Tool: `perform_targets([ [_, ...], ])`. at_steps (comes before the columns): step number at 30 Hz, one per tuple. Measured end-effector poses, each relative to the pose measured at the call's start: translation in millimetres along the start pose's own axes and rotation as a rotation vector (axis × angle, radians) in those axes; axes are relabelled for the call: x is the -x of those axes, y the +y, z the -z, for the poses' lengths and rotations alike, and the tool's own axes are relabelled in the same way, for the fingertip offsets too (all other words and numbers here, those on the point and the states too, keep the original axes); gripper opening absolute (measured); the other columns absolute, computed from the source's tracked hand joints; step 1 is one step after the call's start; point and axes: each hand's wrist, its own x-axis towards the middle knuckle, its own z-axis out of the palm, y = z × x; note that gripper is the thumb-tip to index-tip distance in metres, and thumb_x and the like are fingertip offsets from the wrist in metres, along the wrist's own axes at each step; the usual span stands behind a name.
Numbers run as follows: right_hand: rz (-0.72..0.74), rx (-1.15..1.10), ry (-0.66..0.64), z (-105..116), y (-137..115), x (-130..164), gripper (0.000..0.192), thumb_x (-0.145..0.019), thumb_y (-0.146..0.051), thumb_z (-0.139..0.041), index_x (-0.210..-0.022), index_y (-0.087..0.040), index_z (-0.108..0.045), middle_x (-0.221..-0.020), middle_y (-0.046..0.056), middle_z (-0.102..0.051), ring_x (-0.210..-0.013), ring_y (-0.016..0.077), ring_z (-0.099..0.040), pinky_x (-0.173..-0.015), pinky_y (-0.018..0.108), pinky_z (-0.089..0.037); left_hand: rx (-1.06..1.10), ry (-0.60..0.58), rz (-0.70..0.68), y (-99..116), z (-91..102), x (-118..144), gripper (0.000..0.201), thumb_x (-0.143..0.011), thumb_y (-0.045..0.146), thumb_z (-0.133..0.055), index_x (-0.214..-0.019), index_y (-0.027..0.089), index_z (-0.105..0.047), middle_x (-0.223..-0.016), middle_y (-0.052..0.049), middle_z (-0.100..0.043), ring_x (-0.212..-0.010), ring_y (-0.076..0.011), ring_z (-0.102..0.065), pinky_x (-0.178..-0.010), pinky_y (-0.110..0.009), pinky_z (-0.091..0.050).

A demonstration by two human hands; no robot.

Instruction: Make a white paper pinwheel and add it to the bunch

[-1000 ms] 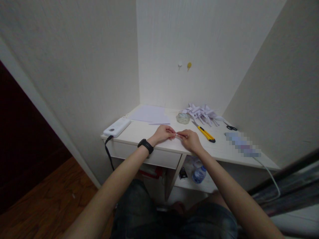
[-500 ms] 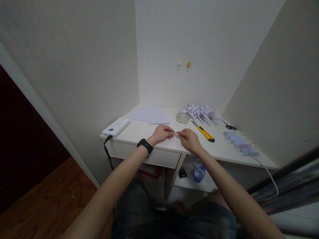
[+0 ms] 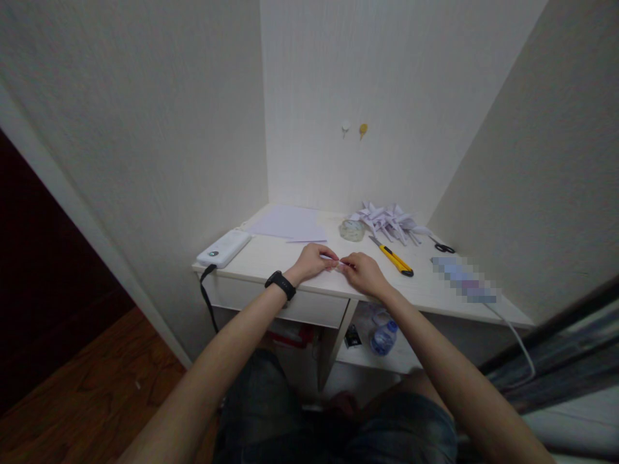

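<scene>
My left hand (image 3: 314, 261), with a black watch (image 3: 280, 285) on the wrist, is closed in a pinch over the front part of the desk. Opposite it, fingertips almost meeting, my right hand (image 3: 362, 274) is pinched too. Between them shows a small piece of white paper (image 3: 327, 257), mostly hidden by the fingers. Just behind the right hand lies a yellow utility knife (image 3: 394, 259), its blade pointing toward the wall. A pile of folded white paper pieces (image 3: 389, 222) sits farther back, beside a roll of clear tape (image 3: 352, 230).
White paper sheets (image 3: 287, 222) lie at the back left of the desk (image 3: 271, 258). A white power bank (image 3: 225, 249) with a black cable is at the left edge. Black scissors (image 3: 443, 247) and a blurred-out device (image 3: 464, 280) are at right. A water bottle (image 3: 384, 338) stands on the shelf below.
My hands have come slightly closer together, and a bit more of the paper shows above the left fingers. The whole view has shifted a little. Other things on the desk stay put.
</scene>
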Motion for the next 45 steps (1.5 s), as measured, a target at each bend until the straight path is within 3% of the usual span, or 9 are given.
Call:
perform_targets([
  [10, 0.011, -0.041, -0.047, 6, 4, 2, 0.029, -0.094, -0.033, -0.050, -0.090, -0.018, -0.074, -0.090, 0.010, -0.075, -0.081, 0.0209, -0.064, -0.068, 0.028, -0.037, -0.069, 0.000, -0.056, -5, 2.0, -2, 0.012, -0.069, 0.016, -0.076, -0.079, 0.012, -0.078, -0.074, -0.006, -0.074, -0.065, -0.0139, -0.063, -0.063, -0.024, -0.047],
  [18, 0.016, 0.061, -0.059, 9, 3, 3, 0.030, -0.094, -0.033, -0.050, -0.084, -0.018, -0.074, -0.086, 0.011, -0.074, -0.079, 0.0217, -0.064, -0.067, 0.029, -0.036, -0.042, -0.008, -0.054, -1, 2.3, 0, 0.014, -0.067, 0.019, -0.078, -0.079, 0.012, -0.078, -0.078, -0.008, -0.075, -0.071, -0.0155, -0.065, -0.067, -0.025, -0.049],
  [22, 0.041, 0.095, -0.030, 9, 5, 5, 0.025, -0.093, -0.033, -0.054, -0.088, -0.018, -0.073, -0.087, 0.010, -0.073, -0.085, 0.0217, -0.063, -0.072, 0.029, -0.038, 0.025, -0.076, 0.006, 3, -0.8, 2, 0.021, -0.076, 0.025, -0.073, -0.089, 0.010, -0.078, -0.073, -0.008, -0.074, -0.061, -0.0134, -0.063, -0.059, -0.024, -0.049],
  [25, 0.057, 0.062, 0.019, 8, 8, 8, 0.019, -0.091, -0.032, -0.061, -0.092, -0.017, -0.073, -0.090, 0.008, -0.072, -0.089, 0.0209, -0.062, -0.076, 0.028, -0.040, -0.066, -0.105, 0.005, 4, -1.2, 2, 0.021, -0.077, 0.023, -0.071, -0.091, 0.009, -0.078, -0.070, -0.007, -0.074, -0.056, -0.0123, -0.061, -0.056, -0.023, -0.047],
  [33, 0.003, 0.018, 0.087, 2, 15, 13, 0.015, -0.089, -0.026, -0.063, -0.093, -0.018, -0.075, -0.090, 0.007, -0.072, -0.089, 0.0202, -0.061, -0.078, 0.028, -0.042, -0.175, -0.068, -0.117, -1, 1.4, 0, 0.019, -0.075, 0.026, -0.074, -0.089, 0.012, -0.079, -0.089, -0.009, -0.077, -0.082, -0.0192, -0.071, -0.079, -0.029, -0.052],
  [45, 0.031, -0.096, 0.147, -3, 13, 10, 0.019, -0.088, -0.022, -0.058, -0.087, -0.019, -0.077, -0.084, 0.007, -0.073, -0.084, 0.0197, -0.062, -0.076, 0.029, -0.043, -0.213, -0.098, -0.114, 3, 0.3, 2, 0.018, -0.077, 0.024, -0.072, -0.089, 0.013, -0.079, -0.089, -0.009, -0.078, -0.085, -0.0206, -0.071, -0.082, -0.030, -0.052],
])
